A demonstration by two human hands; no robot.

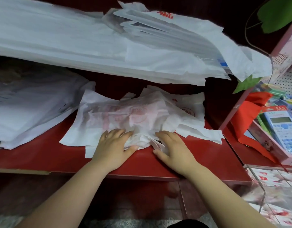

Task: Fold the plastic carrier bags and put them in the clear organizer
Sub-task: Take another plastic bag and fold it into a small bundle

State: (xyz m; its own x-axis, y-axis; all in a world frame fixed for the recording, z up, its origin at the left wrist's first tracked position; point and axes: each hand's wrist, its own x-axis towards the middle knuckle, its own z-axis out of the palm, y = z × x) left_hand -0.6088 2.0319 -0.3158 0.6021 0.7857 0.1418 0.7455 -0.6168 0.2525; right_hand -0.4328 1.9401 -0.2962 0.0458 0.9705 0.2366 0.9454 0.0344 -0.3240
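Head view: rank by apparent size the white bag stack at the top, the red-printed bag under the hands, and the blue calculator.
1. white bag stack: largest, spans most of the frame's width.
2. red-printed bag: clearly smaller.
3. blue calculator: smallest, though the right frame edge crops it.

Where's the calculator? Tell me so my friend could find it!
Start at the red counter with the heap of white bags. Go to its right side, just past the red cloth. The calculator lies there: pale blue, with a grey screen, and the only thing with buttons.
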